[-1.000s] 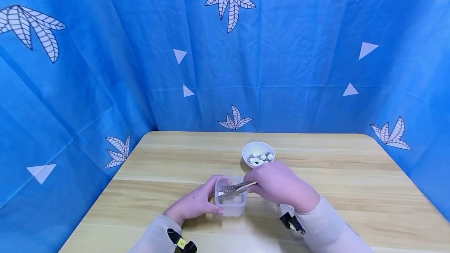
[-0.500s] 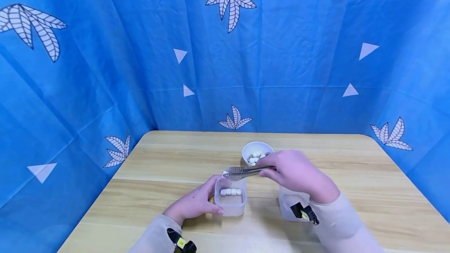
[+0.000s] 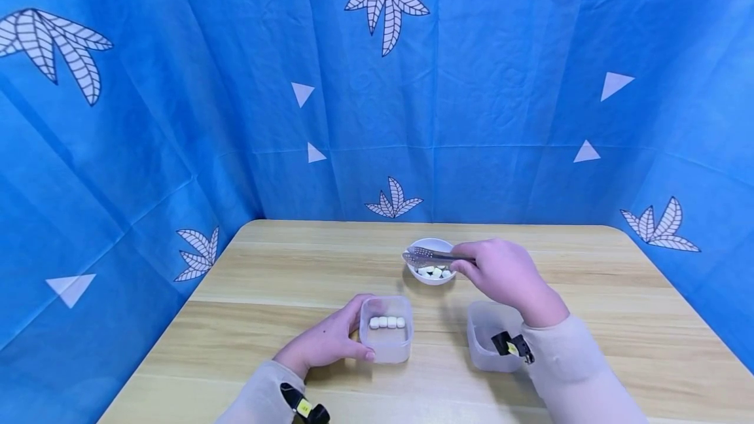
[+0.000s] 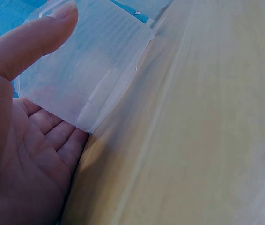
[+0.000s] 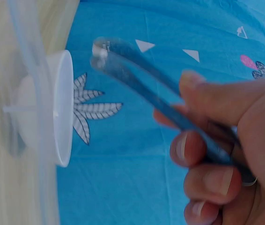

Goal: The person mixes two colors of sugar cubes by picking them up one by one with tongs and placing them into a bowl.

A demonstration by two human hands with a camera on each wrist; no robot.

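Observation:
My left hand (image 3: 330, 342) grips a clear plastic box (image 3: 389, 352), thumb at the near side and fingers around its far left side. Inside the box lies a neat row of several small white rounded pieces (image 3: 387, 322). Metal tongs (image 3: 432, 257) with perforated tips are in my right hand (image 3: 501, 277). Their tips are over the white bowl (image 3: 432, 281), which holds loose white pieces (image 3: 432, 273). In the right wrist view, the two arms of the tongs (image 5: 170, 117) come close together at the tips, where a small white patch shows.
A second clear plastic box (image 3: 491, 363) stands on the wooden table (image 3: 318, 247), partly hidden under my right wrist. Blue patterned cloth (image 3: 495, 84) hangs behind the table and along both sides.
My right hand has carried the tongs up out of the left box and back to the bowl, uncovering the row of white pieces. The left hand stays in place on its box.

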